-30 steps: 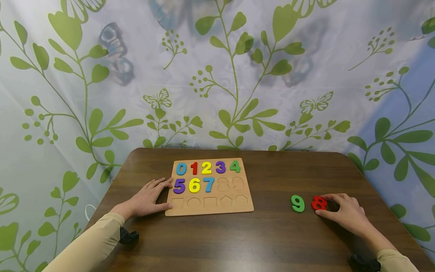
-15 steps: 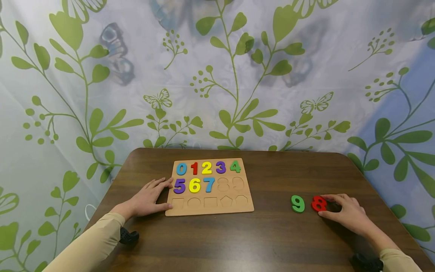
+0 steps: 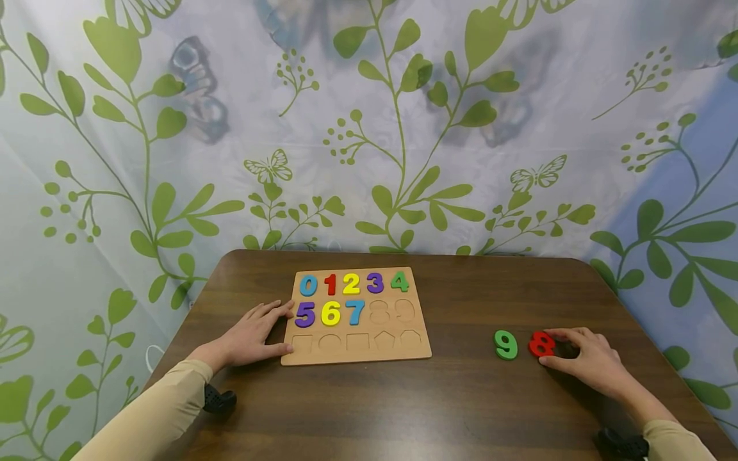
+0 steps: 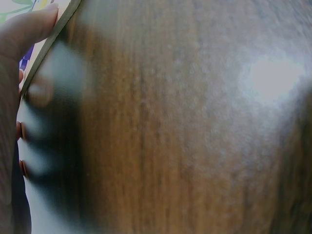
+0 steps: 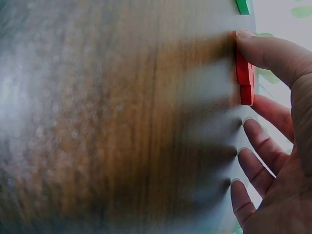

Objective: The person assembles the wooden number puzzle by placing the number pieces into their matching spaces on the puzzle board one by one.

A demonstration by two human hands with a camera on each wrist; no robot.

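A wooden number puzzle board lies on the table, its digits 0 to 7 seated in the two upper rows. My left hand rests at the board's left edge, fingers spread and thumb touching the near left part. In the left wrist view the thumb lies against the board's edge. At the right, my right hand pinches a red number 8 between thumb and index finger, with the piece flat on the table. The right wrist view shows the red 8 edge-on, the other fingers spread beside it.
A green number 9 lies just left of the red 8. On the board, the 8 and 9 recesses and a bottom row of shape outlines show bare wood. A patterned cloth hangs behind the brown table.
My right thumb has shifted slightly rightward along the near side of the red 8. The left hand, the board and the green 9 stay in place.
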